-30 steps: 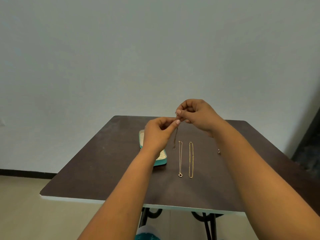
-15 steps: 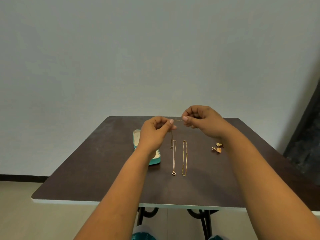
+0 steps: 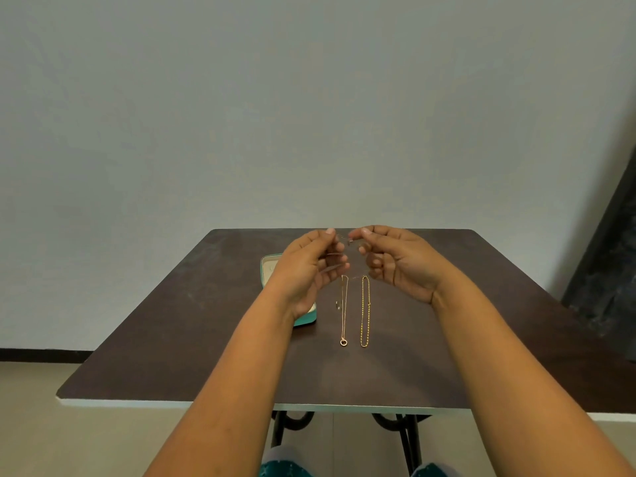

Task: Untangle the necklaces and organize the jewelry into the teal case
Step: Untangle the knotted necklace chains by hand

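Observation:
Above the dark table (image 3: 206, 339), my left hand (image 3: 309, 270) and my right hand (image 3: 395, 263) face each other with curled fingers. Between their fingertips they hold a very thin necklace (image 3: 348, 239), and its small pendant (image 3: 337, 305) hangs below. On the table lie a thin chain with a ring pendant (image 3: 344, 315) and a gold beaded chain (image 3: 365, 315), straight and side by side. The teal case (image 3: 267, 270) lies open behind my left hand, which hides most of it.
The table stands against a plain pale wall. Its white front edge (image 3: 172, 404) is near me and black metal legs (image 3: 406, 438) show below. A dark panel (image 3: 612, 263) leans at the far right.
Both hands turned palms inward and the fingers spread from a tight pinch. The held chain's pendant now hangs lower. My right arm now hides the small earrings at the right.

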